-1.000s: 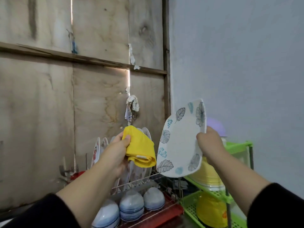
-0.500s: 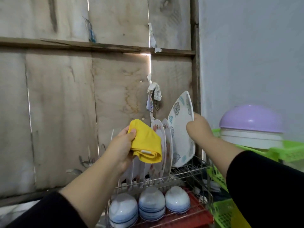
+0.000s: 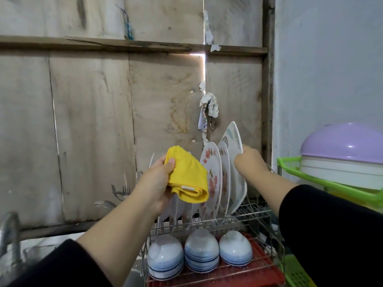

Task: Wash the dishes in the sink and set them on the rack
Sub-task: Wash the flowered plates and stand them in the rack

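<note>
Much of the leaf-patterned plate (image 3: 235,162) is being seen edge-on, so only slivers of its print are being shown, and its lower rim is being hidden among the wires of the dish rack (image 3: 251,212). It is being held upright at the right end of the upper tier, just beside a second plate (image 3: 224,179) and a floral plate (image 3: 211,179). The right hand (image 3: 248,160) is being viewed from behind; its fingers are being curled over the plate's right edge, gripping it, though the fingertips themselves are being concealed. The left hand (image 3: 159,183) is being kept raised in front of the rack, with a folded yellow cloth (image 3: 186,175) being pinched between thumb and fingers. Further plates to the left are being largely covered by this cloth and hand, and their number cannot be told. Three blue-banded bowls (image 3: 201,253) are being stored upside down on the lower tier above a red tray (image 3: 267,272). At the lower left, a blurred metal tap (image 3: 9,237) is being cut off by the frame edge. The rack is being backed by a stained plywood wall (image 3: 93,121) with a lit gap between boards, meeting a pale blue wall (image 3: 331,69) at the right. A green plastic shelf (image 3: 331,185), carrying a purple lid (image 3: 346,141), is being partly cropped.
</note>
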The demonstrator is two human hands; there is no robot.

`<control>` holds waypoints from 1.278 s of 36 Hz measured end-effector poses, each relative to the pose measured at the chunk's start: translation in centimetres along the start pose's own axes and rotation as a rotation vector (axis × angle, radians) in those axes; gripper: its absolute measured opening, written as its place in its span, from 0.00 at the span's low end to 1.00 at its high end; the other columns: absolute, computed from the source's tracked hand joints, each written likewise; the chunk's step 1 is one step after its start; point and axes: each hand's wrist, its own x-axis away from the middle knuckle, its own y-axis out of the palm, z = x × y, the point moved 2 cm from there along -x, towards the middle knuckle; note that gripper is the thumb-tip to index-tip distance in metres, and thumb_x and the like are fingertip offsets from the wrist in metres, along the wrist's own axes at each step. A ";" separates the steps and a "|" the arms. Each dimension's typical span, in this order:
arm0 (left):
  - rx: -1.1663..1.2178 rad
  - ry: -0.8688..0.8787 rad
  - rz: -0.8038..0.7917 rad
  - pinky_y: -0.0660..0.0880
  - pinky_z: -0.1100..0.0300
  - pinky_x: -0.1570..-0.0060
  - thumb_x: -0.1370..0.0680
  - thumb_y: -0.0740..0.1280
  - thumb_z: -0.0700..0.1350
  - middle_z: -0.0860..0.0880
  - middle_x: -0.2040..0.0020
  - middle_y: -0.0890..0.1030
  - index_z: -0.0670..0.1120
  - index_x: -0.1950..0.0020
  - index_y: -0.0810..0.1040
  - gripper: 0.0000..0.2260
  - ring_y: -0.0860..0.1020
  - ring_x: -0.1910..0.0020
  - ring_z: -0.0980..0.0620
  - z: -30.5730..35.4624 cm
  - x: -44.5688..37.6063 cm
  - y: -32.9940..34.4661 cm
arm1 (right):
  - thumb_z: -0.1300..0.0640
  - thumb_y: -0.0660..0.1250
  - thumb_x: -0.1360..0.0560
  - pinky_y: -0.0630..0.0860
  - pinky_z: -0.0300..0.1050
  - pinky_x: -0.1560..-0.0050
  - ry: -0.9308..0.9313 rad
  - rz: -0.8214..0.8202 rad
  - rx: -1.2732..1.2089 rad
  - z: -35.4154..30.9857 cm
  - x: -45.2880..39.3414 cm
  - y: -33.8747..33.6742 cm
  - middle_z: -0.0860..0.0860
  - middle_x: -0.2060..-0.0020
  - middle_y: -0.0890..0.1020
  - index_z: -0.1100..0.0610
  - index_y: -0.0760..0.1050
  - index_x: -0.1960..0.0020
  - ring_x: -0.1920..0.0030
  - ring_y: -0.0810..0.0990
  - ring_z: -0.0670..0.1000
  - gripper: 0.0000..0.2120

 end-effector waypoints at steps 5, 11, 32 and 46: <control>0.026 -0.010 0.011 0.73 0.55 0.61 0.17 0.55 0.43 0.47 0.52 0.79 0.47 0.37 0.71 0.10 0.78 0.56 0.48 -0.5 0.3 0.2 | 0.41 0.45 0.19 0.71 0.50 0.47 -0.027 -0.006 0.028 -0.1 0.8 -0.5 0.59 0.38 0.74 0.57 0.64 0.29 0.41 0.74 0.60 0.27; 0.016 -0.023 0.004 0.75 0.53 0.59 0.17 0.55 0.44 0.44 0.45 0.79 0.45 0.30 0.69 0.16 0.78 0.52 0.45 -1.0 0.6 0.2 | 0.42 0.44 0.18 0.68 0.48 0.51 -0.035 -0.057 0.018 0.2 2.5 -0.5 0.58 0.37 0.74 0.55 0.60 0.27 0.44 0.73 0.57 0.26; 0.151 -0.118 -0.090 0.80 0.53 0.59 0.18 0.55 0.45 0.44 0.46 0.82 0.47 0.35 0.72 0.14 0.82 0.53 0.46 -4.4 6.4 -0.7 | 0.47 0.58 0.20 0.67 0.42 0.64 0.083 0.019 -0.543 1.6 12.7 -0.6 0.53 0.62 0.71 0.56 0.68 0.57 0.65 0.70 0.52 0.14; -0.086 -0.423 0.016 0.75 0.48 0.42 0.19 0.58 0.41 0.48 0.47 0.84 0.47 0.41 0.76 0.10 0.80 0.46 0.47 -17.2 14.7 -4.3 | 0.55 0.62 0.22 0.77 0.54 0.57 0.751 -0.279 -1.249 8.3 26.9 8.3 0.55 0.48 0.82 0.51 0.73 0.40 0.51 0.81 0.58 0.12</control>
